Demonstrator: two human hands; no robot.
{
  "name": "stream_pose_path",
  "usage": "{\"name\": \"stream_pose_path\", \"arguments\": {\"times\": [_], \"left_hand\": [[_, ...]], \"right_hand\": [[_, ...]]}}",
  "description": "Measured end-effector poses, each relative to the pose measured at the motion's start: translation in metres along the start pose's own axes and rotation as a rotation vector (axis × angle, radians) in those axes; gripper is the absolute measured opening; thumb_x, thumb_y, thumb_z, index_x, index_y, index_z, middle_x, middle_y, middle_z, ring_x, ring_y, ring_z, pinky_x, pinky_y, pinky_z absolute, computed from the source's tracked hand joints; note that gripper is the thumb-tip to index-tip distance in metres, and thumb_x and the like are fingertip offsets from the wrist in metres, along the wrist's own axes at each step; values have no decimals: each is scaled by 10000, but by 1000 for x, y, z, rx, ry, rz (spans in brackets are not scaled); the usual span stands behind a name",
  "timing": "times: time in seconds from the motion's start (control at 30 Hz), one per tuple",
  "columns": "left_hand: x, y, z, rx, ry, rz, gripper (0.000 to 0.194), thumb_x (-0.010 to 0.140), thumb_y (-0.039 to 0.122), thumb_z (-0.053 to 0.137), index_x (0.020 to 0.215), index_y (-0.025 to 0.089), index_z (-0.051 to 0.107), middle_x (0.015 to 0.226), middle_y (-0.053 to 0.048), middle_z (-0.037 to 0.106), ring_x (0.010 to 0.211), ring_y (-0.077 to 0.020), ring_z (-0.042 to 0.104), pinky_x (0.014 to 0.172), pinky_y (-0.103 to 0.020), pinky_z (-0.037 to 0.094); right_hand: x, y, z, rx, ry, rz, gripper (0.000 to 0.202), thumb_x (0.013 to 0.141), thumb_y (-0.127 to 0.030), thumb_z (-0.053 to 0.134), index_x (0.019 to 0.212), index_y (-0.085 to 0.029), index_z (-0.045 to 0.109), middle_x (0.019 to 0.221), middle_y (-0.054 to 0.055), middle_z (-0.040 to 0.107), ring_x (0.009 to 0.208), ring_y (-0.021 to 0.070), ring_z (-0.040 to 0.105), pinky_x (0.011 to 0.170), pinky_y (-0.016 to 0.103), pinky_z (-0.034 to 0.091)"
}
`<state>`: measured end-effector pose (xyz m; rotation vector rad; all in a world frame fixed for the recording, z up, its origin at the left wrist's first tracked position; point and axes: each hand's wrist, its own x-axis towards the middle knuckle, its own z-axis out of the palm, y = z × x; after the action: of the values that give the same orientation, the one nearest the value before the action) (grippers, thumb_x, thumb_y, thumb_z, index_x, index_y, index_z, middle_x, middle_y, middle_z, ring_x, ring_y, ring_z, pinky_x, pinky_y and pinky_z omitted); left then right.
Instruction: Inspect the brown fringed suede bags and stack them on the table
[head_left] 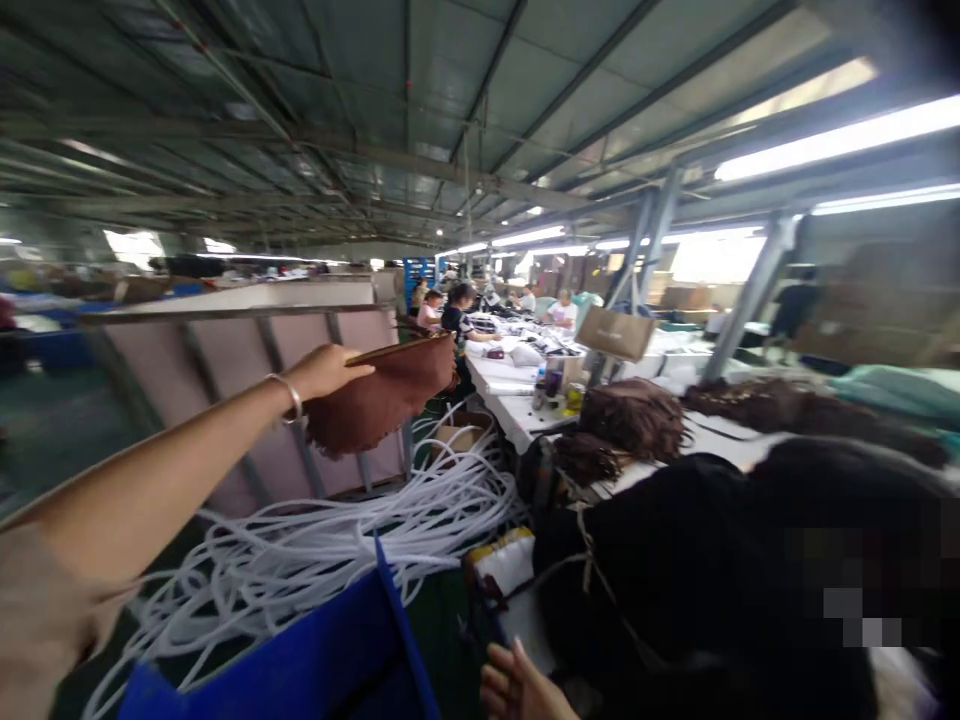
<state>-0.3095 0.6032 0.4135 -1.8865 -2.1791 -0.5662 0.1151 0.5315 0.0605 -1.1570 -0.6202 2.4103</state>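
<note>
Head view: clamping frayed brown cloth (386, 395) in left hand (326, 372), perhaps to clear looped white tubing (450, 495); holding right hand (527, 686) parted.

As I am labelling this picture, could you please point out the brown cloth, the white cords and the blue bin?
Brown cloth (382, 395): head view, middle of its broad face.
White cords (367, 530): head view, near the middle of the tangled pile.
Blue bin (292, 650): head view, on its wall.

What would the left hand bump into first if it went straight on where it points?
Beyond the brown cloth it holds, the left hand would probably meet the white worktable first, though depth is hard to judge.
</note>
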Motion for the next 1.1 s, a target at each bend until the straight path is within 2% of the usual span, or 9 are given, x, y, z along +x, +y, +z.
{"name": "stream_pose_path", "arguments": {"times": [0.1,0.2,0.33,0.43,0.63,0.83,0.9,0.97,1.1], "left_hand": [[-14,41,18,-283,-67,-18,513,765,557,533,1010,127,670,774,-12,718,716,-206,646,625,-239,466],[-37,77,43,-662,-200,-67,607,707,607,580,1082,133,640,907,2,722,800,-219,654,657,-255,501],[-63,103,81,-749,-278,-64,633,672,645,595,1068,155,662,974,-25,713,906,-268,652,731,-299,523],[-74,105,99,-714,-267,-85,610,703,634,568,1083,166,659,1009,-26,705,966,-279,636,781,-309,513],[-76,100,98,-436,-171,16,460,826,506,486,1115,189,651,1081,-51,680,990,-256,629,876,-305,461],[-64,72,75,-239,61,26,463,862,494,433,1129,176,636,1096,-83,671,1001,-247,621,898,-302,447],[-64,71,67,-293,35,35,470,847,515,447,1107,177,644,1083,-70,677,993,-242,622,902,-291,446],[-69,79,62,-370,-13,34,484,826,537,473,1094,174,649,1080,-56,680,995,-240,620,913,-286,442],[-90,101,65,-585,-172,-3,543,777,584,524,1131,188,637,1103,-20,673,1046,-248,600,939,-308,444]], "right_hand": [[-10,-52,17,146,-209,-162,822,636,-689,629,1317,-309,369,1390,88,427,1106,241,544,874,438,459],[-17,-107,52,228,-320,-399,746,689,-684,582,1318,-356,351,1423,53,383,1135,241,517,896,477,438],[-23,-145,91,422,-291,-613,352,750,-427,683,1042,-275,557,909,-33,646,731,93,602,619,208,496],[-35,-143,97,485,-319,-546,295,745,-436,684,706,-193,522,493,-105,434,356,16,325,320,106,241],[-63,-88,35,601,-430,-346,458,824,-441,591,528,-165,376,478,-94,337,325,-9,198,294,106,163],[-35,-36,-43,457,-57,-165,286,735,-479,676,750,-203,605,602,-54,547,464,29,516,356,98,325],[-20,-46,-30,305,-63,-99,452,736,-564,628,1056,-246,602,972,40,656,837,128,641,631,205,505],[-12,-71,2,247,-201,-164,654,742,-645,555,1283,-292,448,1332,92,492,1117,216,549,902,384,450],[-11,-135,69,214,-367,-371,682,764,-667,502,1322,-293,387,1295,104,521,1059,244,574,911,502,411]]}}
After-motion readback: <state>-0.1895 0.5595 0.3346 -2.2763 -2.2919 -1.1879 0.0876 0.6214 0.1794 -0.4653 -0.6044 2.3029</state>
